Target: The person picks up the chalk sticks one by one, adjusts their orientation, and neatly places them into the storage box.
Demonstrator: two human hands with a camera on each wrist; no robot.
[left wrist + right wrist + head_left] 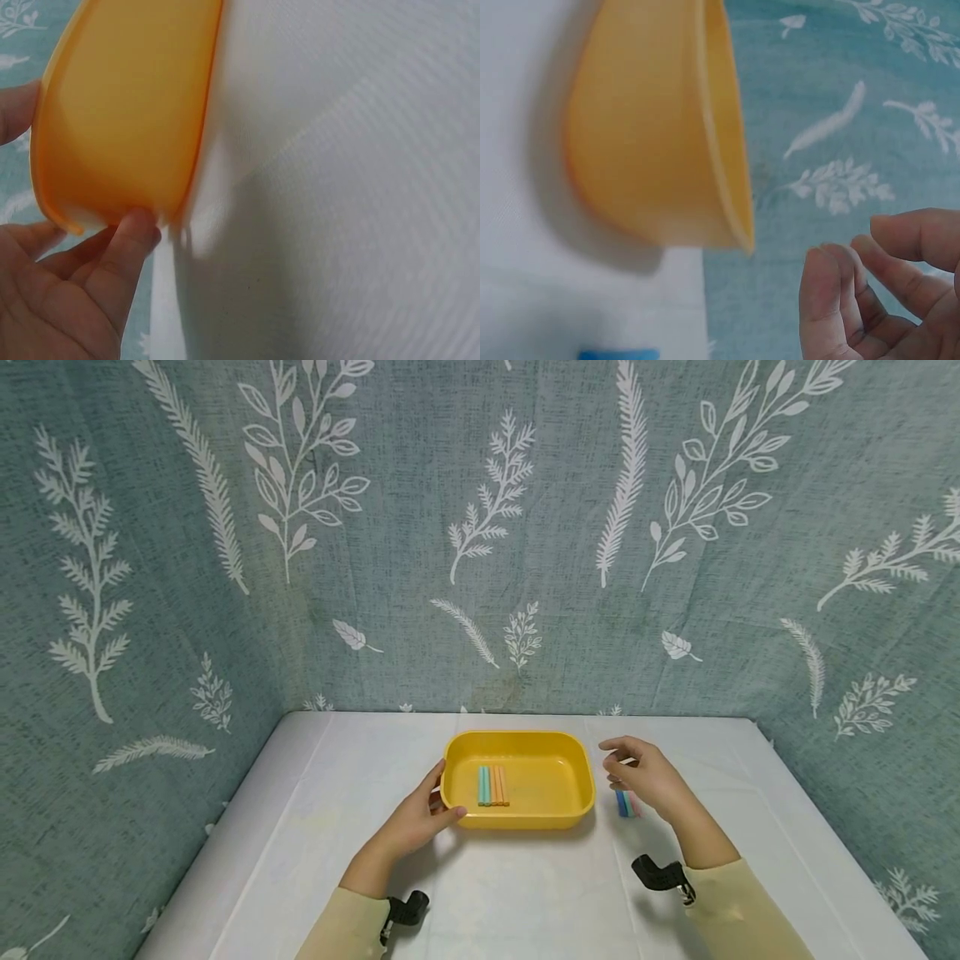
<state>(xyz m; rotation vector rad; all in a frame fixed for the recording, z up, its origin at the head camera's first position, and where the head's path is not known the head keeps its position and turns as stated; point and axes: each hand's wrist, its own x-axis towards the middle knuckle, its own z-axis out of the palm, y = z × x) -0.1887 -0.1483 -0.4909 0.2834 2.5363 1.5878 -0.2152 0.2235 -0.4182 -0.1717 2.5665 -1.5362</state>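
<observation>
A yellow rectangular tray (525,821) stands on the white table. My left hand (411,823) grips its left end, thumb at the front corner and fingers along the side wall; the left wrist view shows those fingertips against the yellow wall. Inside, toward the left, two teal chalk-like sticks (483,786) lie beside several orange ones (500,786) in a row. To the right of the tray, my right hand (647,777) hovers with loosely bent fingers and holds nothing. Below it, blue, teal and pink sticks (626,804) lie on the table, partly hidden by the hand.
White cloth covers the table (525,893). A blue-green curtain (405,610) with white leaf prints hangs behind the table and along both sides. Each wrist wears a black camera strap (660,873).
</observation>
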